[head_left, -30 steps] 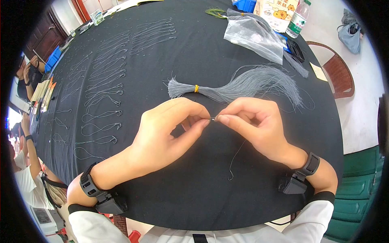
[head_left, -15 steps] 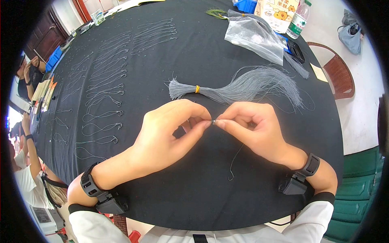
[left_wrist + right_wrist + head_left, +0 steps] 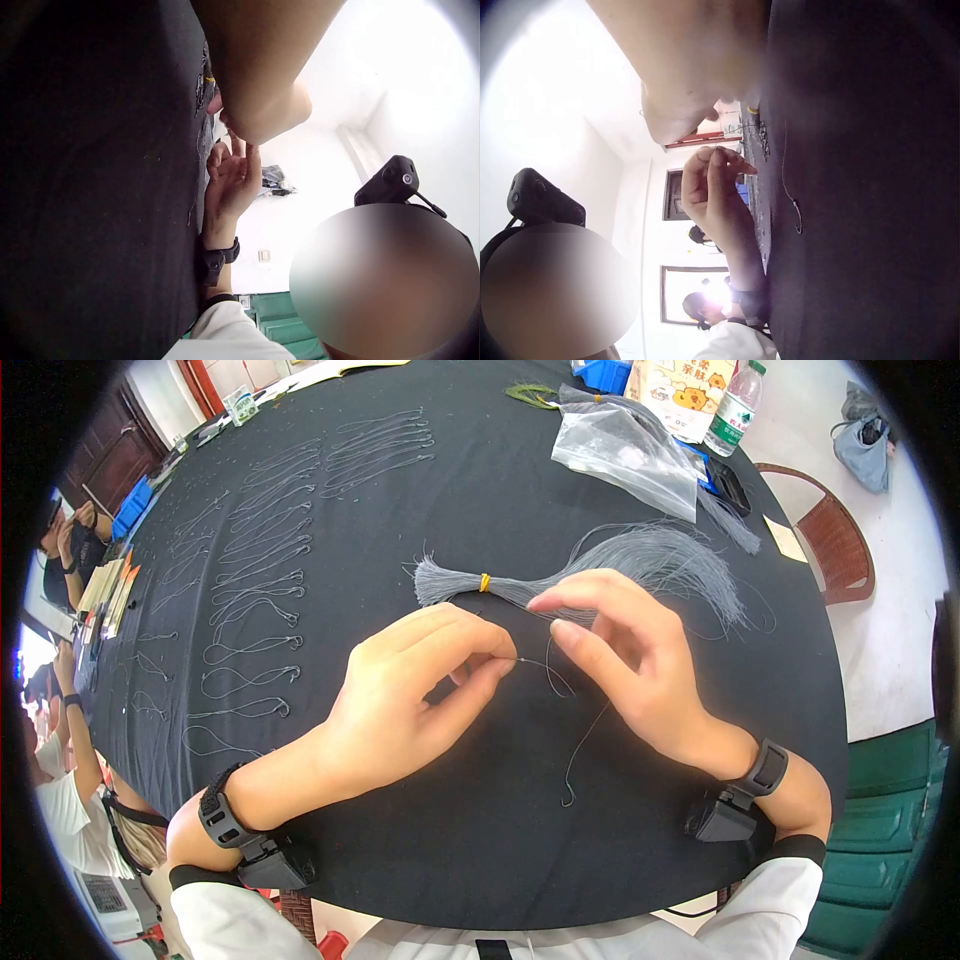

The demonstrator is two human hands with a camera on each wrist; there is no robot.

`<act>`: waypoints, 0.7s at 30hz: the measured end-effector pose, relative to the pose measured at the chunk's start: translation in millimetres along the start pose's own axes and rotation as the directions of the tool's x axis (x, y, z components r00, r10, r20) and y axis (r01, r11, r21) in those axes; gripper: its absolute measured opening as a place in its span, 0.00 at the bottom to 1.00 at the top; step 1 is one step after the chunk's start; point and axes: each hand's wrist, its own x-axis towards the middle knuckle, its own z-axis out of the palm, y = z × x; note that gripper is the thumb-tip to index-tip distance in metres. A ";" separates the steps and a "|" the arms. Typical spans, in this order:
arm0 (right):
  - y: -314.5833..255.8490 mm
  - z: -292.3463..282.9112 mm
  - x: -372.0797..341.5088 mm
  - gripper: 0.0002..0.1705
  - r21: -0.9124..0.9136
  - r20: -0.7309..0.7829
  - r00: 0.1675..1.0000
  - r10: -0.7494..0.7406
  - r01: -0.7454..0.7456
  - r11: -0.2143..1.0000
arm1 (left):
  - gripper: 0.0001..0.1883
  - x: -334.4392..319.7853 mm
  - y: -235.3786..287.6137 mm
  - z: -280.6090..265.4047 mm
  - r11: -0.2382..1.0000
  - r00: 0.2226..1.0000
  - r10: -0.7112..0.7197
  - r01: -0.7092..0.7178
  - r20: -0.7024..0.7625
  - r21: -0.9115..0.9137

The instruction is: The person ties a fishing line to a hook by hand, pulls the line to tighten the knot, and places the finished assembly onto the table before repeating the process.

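Observation:
My left hand (image 3: 420, 680) pinches a thin grey fishing line (image 3: 545, 664) between thumb and forefinger, just above the middle of the table. From that pinch the line runs right and curls in a small loop near my right hand (image 3: 640, 670). The right hand's thumb and forefinger stand apart, bent, with a gap between their tips. Below the right hand the line comes out again, part of it hidden behind the thumb, and ends in a small fishing hook (image 3: 797, 217), seen clearly in the right wrist view.
Behind my hands lies a bundle of grey line (image 3: 600, 570) tied with a yellow band (image 3: 485, 582). Rows of looped lines (image 3: 250, 650) cover the left side of the black tablecloth. A clear plastic bag (image 3: 625, 455) and water bottle (image 3: 735, 410) stand far right. Other people sit at left.
The right thumb and forefinger have parted and drawn back up and right from the left fingertips. A loop of line now shows between the hands. The left hand has kept its pinch.

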 end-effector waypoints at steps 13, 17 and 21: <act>-13.7 -1.7 -1.0 0.07 0.289 0.366 0.885 0.289 -0.403 0.868 | 0.10 1.0 0.9 -0.5 0.992 0.995 0.102 -0.102 0.012 0.069; -14.8 -4.1 0.3 0.07 0.291 0.404 0.855 0.325 -0.457 0.840 | 0.10 1.1 0.9 -0.3 0.992 0.994 0.106 -0.107 0.009 0.067; -13.0 -3.7 -0.6 0.07 0.322 0.402 0.861 0.311 -0.451 0.833 | 0.10 1.1 1.3 0.2 0.993 0.995 0.100 -0.100 0.007 0.067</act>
